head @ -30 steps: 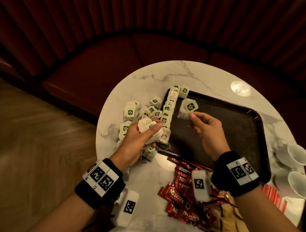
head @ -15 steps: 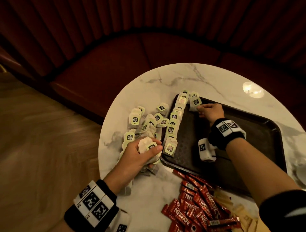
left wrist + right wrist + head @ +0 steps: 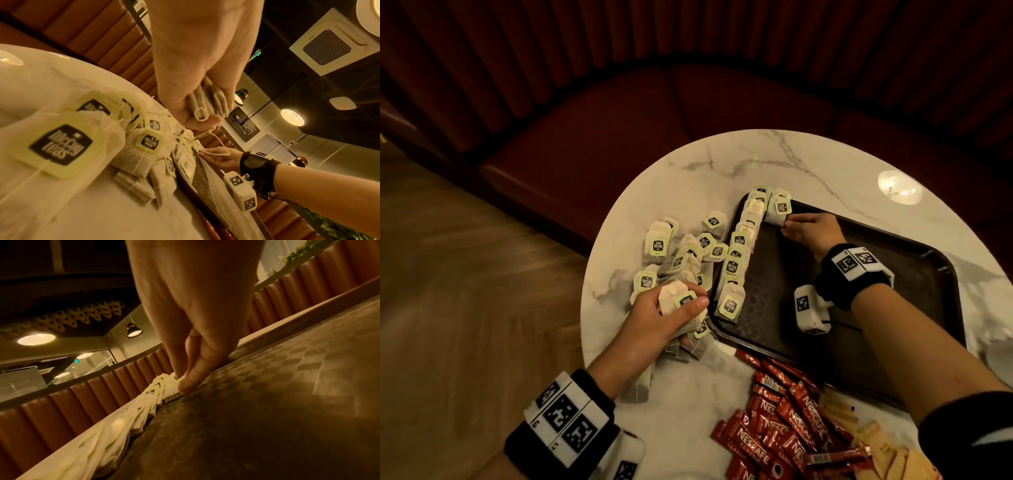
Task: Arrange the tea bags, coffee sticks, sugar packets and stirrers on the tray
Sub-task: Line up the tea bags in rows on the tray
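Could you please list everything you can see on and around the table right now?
tray: one, black, on the table
tea bags: many, pale with green tags; a row along the tray's left edge, a loose pile beside it
coffee sticks: many, red, near table edge
sugar packets: several, tan, beside the coffee sticks
table: one, white marble
bench: dark red, behind
left hand: grips several tea bags
right hand: pinches a tea bag at the tray's far corner

left hand [image 3: 197, 68] grips stack of tea bags [image 3: 207, 100]; loose tea bags [image 3: 127, 146] piled on table [image 3: 41, 78]; right hand [image 3: 222, 158] at tray [image 3: 218, 196] edge.
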